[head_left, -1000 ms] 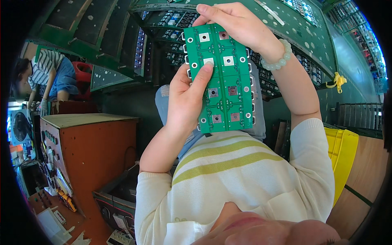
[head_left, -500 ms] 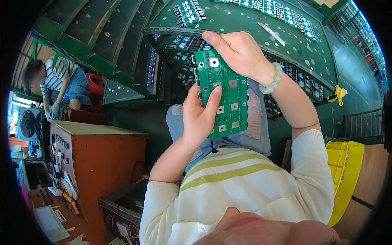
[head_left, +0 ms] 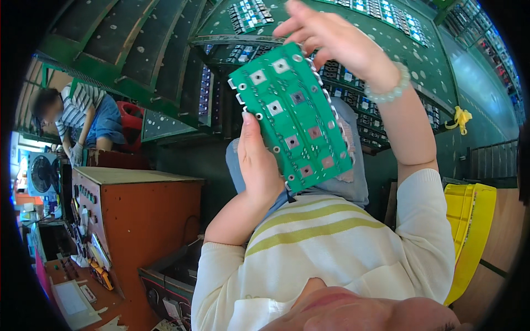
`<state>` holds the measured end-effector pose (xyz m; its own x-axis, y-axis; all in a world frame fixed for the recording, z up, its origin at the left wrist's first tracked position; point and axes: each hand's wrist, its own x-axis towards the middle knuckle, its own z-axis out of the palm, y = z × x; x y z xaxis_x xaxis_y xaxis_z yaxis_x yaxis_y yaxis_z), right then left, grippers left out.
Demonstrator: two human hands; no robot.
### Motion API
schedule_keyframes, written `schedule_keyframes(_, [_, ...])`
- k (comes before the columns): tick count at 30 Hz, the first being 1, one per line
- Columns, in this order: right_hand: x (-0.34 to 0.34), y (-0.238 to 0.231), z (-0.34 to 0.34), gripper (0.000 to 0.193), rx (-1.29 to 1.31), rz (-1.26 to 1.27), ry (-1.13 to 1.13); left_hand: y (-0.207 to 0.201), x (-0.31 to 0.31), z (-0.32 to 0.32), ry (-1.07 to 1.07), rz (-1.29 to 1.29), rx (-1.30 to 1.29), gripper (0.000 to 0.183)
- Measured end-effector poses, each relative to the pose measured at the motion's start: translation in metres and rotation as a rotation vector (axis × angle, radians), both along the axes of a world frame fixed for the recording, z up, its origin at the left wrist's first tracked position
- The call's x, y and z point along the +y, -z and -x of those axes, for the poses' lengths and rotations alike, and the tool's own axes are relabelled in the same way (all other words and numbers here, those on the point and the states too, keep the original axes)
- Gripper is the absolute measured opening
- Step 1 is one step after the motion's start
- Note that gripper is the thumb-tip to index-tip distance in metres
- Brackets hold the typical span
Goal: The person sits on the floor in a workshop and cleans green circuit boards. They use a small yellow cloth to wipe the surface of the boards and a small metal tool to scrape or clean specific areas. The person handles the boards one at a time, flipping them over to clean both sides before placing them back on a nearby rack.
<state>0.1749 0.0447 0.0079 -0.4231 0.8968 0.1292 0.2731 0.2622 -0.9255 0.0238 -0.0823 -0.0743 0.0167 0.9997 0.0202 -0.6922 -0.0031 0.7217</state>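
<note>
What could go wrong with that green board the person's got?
The flat green rectangular circuit board might slip or tilt: the left hand grips its left side, while the right hand is open, fingers spread near the top corner.

The pale green round-beaded bracelet might catch the board's edge if it swung too close.
</note>
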Motion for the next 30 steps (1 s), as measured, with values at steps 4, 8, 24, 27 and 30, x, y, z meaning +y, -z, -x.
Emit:
schedule_keyframes(4, [-0.008,0.025,-0.02,0.067,0.148,0.275,-0.056,0.009,0.0,0.001,-0.143,-0.068,-0.121,0.048])
schedule_keyframes(8, [-0.032,0.04,-0.017,0.058,0.217,0.46,-0.142,0.021,0.005,0.0,-0.214,-0.215,-0.115,0.04])
schedule_keyframes(24, [-0.013,0.048,-0.012,0.027,0.262,0.177,-0.137,0.035,-0.017,-0.005,-0.317,-0.383,0.01,0.027])
schedule_keyframes(27, [-0.012,0.047,-0.013,0.026,0.271,0.207,-0.152,0.034,-0.017,-0.004,-0.322,-0.386,0.022,0.029])
schedule_keyframes(30, [-0.011,0.044,-0.014,0.026,0.255,0.212,-0.155,0.028,-0.017,-0.005,-0.319,-0.388,0.031,0.029])
